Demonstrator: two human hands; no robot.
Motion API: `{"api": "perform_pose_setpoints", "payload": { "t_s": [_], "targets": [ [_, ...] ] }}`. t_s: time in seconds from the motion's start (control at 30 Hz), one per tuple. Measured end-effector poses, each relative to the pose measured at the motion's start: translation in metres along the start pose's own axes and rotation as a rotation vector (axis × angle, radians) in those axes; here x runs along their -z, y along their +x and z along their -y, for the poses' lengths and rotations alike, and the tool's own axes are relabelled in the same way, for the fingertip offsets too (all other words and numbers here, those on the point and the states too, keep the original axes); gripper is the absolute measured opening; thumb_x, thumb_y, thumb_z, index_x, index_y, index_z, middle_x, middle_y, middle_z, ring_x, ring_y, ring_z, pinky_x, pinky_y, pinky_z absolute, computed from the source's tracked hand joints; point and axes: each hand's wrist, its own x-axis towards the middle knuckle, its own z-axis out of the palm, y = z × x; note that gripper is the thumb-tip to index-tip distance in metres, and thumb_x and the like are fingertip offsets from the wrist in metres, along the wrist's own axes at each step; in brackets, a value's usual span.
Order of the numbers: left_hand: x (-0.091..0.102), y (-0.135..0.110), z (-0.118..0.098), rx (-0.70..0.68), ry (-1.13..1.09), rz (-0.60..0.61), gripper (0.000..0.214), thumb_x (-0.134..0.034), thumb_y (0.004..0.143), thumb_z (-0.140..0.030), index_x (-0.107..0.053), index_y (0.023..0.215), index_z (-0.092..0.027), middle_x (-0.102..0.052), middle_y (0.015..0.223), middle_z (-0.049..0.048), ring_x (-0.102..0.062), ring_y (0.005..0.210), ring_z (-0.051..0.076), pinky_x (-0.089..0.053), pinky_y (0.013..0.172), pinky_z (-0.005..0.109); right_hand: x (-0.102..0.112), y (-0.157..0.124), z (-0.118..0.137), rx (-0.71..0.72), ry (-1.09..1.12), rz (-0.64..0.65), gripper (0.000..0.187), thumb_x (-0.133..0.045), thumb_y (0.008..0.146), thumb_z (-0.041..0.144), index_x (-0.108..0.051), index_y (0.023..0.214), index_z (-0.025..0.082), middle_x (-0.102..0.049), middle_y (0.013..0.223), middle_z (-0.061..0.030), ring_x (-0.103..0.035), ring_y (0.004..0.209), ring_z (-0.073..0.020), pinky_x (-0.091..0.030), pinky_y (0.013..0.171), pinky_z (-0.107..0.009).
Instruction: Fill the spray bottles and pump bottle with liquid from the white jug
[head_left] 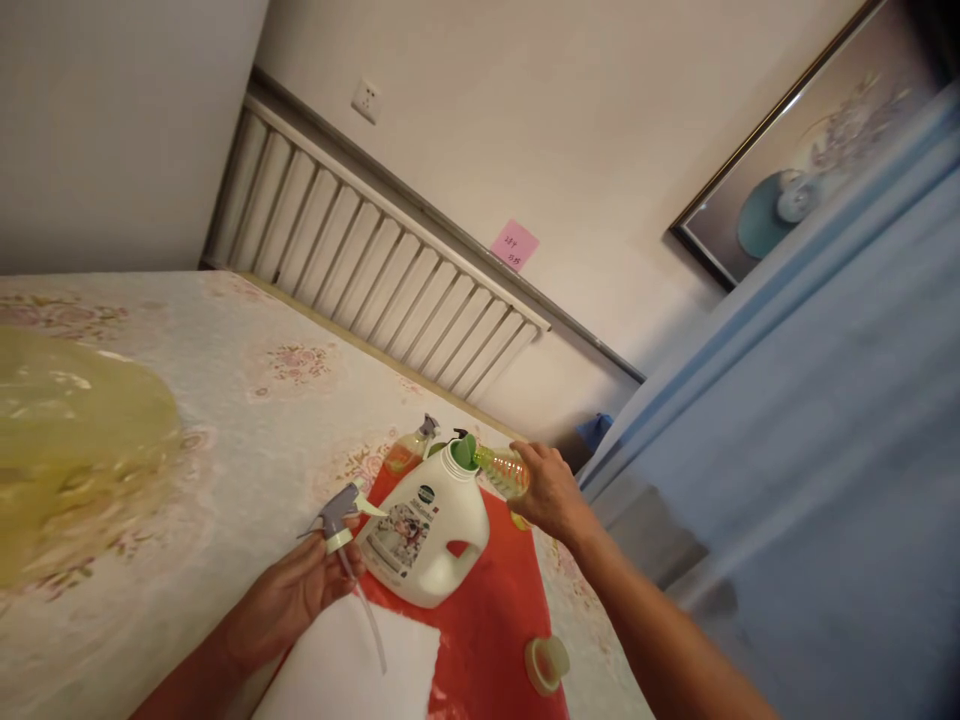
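My left hand [300, 590] grips a spray trigger head [341, 515] with a grey lever, its thin dip tube hanging down. In my right hand [547, 490] is a clear bottle [504, 472], tipped sideways with its neck at the green mouth of a white jug [424, 530]. The jug has a printed label and a side handle, and stands uncapped on a red sheet [491, 620]. Behind the jug stands another spray bottle [407, 450] with orange contents, partly hidden. A pale round cap [547, 665] lies on the red sheet.
White paper [352, 665] lies at the near edge of the red sheet. A large yellowish translucent plastic item [75, 450] covers the left of the floral tablecloth [247, 440]. Beyond the table are a radiator [360, 245] and wall; a blue curtain [810, 430] hangs at right.
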Motion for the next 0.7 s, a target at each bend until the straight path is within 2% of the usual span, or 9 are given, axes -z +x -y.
{"api": "perform_pose_setpoints", "payload": {
  "t_s": [0.3, 0.43, 0.6, 0.7],
  "targets": [
    [0.0, -0.001, -0.002, -0.003, 0.004, 0.017, 0.033, -0.039, 0.098, -0.018, -0.07, 0.11, -0.022, -0.074, 0.089, 0.0063, -0.07, 0.081, 0.017, -0.058, 0.075, 0.028, 0.01, 0.001, 0.005, 0.022, -0.126, 0.043, 0.068, -0.064, 0.064, 0.015, -0.055, 0.131, 0.022, -0.061, 0.118, -0.0094, -0.052, 0.102, -0.0275, -0.038, 0.082, -0.034],
    [0.008, 0.001, 0.001, -0.022, 0.026, 0.048, 0.033, -0.039, 0.1, -0.019, -0.066, 0.118, -0.021, -0.073, 0.093, 0.0061, -0.07, 0.086, 0.018, -0.057, 0.08, 0.029, 0.013, 0.003, 0.006, 0.031, -0.161, 0.052, 0.068, -0.064, 0.064, 0.016, -0.054, 0.131, 0.023, -0.061, 0.117, -0.009, -0.052, 0.1, -0.0271, -0.036, 0.08, -0.034],
    [0.024, 0.009, 0.007, 0.022, -0.009, 0.046, 0.03, -0.054, 0.095, -0.024, -0.062, 0.124, -0.019, -0.072, 0.095, 0.0085, -0.069, 0.085, 0.018, -0.058, 0.077, 0.03, 0.016, 0.005, 0.005, 0.039, -0.2, 0.086, 0.069, -0.064, 0.064, 0.019, -0.053, 0.132, 0.023, -0.061, 0.116, -0.0086, -0.051, 0.1, -0.0273, -0.036, 0.08, -0.034],
    [0.027, 0.011, 0.007, 0.029, -0.021, 0.053, 0.032, -0.055, 0.095, -0.024, -0.059, 0.126, -0.018, -0.071, 0.096, 0.0094, -0.069, 0.086, 0.018, -0.057, 0.078, 0.031, 0.016, 0.006, 0.005, 0.036, -0.227, 0.089, 0.07, -0.063, 0.064, 0.019, -0.052, 0.133, 0.024, -0.061, 0.117, -0.0082, -0.051, 0.1, -0.0271, -0.035, 0.08, -0.034]
  ]
}}
